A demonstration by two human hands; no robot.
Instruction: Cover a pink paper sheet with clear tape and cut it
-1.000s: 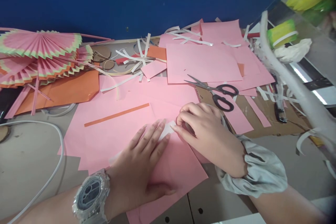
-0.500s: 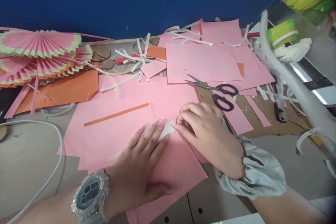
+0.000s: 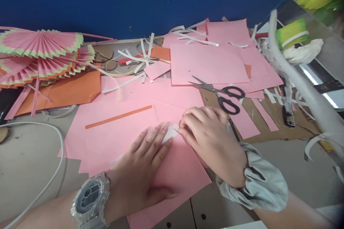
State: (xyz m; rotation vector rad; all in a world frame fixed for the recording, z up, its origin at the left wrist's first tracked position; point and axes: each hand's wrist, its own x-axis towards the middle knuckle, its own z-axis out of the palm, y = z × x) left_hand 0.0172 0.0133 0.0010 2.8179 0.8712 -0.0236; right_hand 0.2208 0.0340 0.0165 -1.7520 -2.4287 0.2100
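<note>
My left hand (image 3: 143,161) lies flat with its fingers stretched out, pressing on a pink paper sheet (image 3: 185,175) and covering much of a white paper strip (image 3: 171,134). At the strip's right end, the thumb and fingers of my right hand (image 3: 208,134) are closed in a pinch on its tip. The curled fingers partly hide that end. An orange paper strip (image 3: 118,117) rests on the pink paper beyond my left hand. Black-handled scissors (image 3: 219,91) lie with blades apart just beyond my right hand.
Folded pink paper fans (image 3: 40,48) are piled at the left on orange paper (image 3: 64,91). White paper scraps (image 3: 143,57) and more pink sheets (image 3: 206,62) lie at the back. Cardboard (image 3: 268,125) is at the right, a white cable (image 3: 60,164) at the left.
My right wrist has shifted slightly left and down while its fingers stay pinched at the strip's end. My left hand remains flat in nearly the same place.
</note>
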